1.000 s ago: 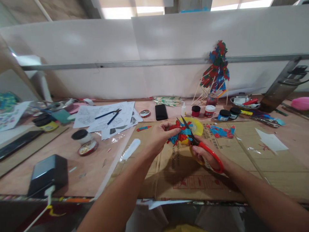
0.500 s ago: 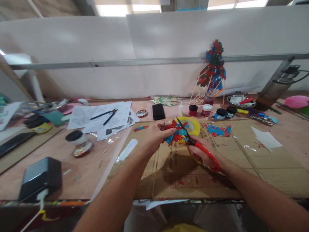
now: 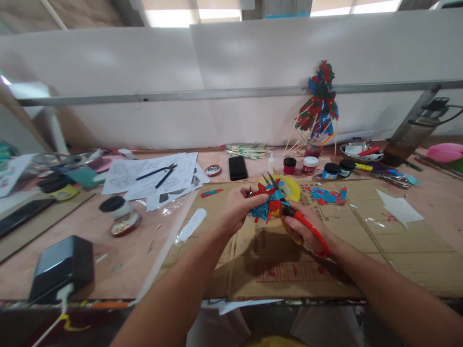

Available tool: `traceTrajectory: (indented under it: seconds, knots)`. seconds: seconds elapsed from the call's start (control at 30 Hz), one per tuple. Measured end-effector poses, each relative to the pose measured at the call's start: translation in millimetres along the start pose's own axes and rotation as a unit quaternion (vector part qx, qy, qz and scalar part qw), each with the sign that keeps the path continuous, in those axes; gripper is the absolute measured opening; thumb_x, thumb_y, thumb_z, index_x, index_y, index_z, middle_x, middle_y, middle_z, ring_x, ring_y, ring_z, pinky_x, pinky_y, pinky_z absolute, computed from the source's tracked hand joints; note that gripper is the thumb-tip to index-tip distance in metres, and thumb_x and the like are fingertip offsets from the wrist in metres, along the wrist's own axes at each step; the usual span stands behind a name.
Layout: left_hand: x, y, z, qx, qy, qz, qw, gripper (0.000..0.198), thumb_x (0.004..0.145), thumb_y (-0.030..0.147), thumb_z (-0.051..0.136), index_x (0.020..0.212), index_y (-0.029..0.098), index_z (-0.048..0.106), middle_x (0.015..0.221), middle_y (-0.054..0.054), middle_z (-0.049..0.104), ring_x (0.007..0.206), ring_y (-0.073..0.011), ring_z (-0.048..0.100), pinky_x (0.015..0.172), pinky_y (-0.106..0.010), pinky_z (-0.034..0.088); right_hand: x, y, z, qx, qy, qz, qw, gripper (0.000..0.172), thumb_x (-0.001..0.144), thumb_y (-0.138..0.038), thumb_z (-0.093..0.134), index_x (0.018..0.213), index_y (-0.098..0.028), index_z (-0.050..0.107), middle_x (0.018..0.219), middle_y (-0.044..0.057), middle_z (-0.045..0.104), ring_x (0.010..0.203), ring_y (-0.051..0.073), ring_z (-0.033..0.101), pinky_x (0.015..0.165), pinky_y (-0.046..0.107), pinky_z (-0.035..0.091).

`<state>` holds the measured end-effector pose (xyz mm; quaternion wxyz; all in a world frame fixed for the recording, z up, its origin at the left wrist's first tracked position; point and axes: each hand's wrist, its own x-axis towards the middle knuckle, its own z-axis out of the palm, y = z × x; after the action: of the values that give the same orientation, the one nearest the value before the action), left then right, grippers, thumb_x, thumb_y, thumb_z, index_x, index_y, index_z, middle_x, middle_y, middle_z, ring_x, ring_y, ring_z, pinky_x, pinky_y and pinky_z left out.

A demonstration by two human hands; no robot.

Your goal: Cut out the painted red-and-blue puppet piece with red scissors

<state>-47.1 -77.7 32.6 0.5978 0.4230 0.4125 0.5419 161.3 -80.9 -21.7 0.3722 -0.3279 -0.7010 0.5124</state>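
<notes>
Cardboard sheet (image 3: pixel 343 241): the painted cut-out (image 3: pixel 267 206) is held just above it, before a yellow tape roll (image 3: pixel 292 189).
Left hand (image 3: pixel 237 208): the cut-out's left edge is pinched between thumb and fingers.
Right hand (image 3: pixel 302 226): closed through the red-handled scissors (image 3: pixel 311 233).
Scissors: blades narrowly parted over the piece; a thin projection could be severed, or a left fingertip nicked, since both are judged close to the edges.
Cut-out: red and blue, jagged-edged, thin, apparently flimsy.
</notes>
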Motion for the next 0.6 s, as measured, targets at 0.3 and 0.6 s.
traceTrajectory:
  seconds: [0.3,0.6]
  knots:
    - [0,-10,3.1,0.054,-0.015,0.025,0.998,0.031,0.067,0.043,0.086,0.066,0.016,0.069,0.062,0.0,0.06,0.055,-0.0092,0.048,0.053,-0.024,0.035,0,-3,4,0.065,-0.011,0.031,0.997,0.025,0.097,-0.045,0.058,0.098,-0.021,0.056,0.059,-0.008,0.041,0.046,0.008,0.032,0.041,0.019,0.029]
    - [-1,-7,5.4,0.086,-0.006,0.059,0.995,0.029,0.07,0.039,0.084,0.067,0.018,0.064,0.056,0.002,0.061,0.048,-0.0094,0.053,0.051,-0.024,0.034,-2,13,3,0.108,-0.007,0.04,0.993,0.031,0.093,-0.049,0.065,0.105,-0.022,0.057,0.062,-0.008,0.036,0.048,0.008,0.028,0.041,0.019,0.027]
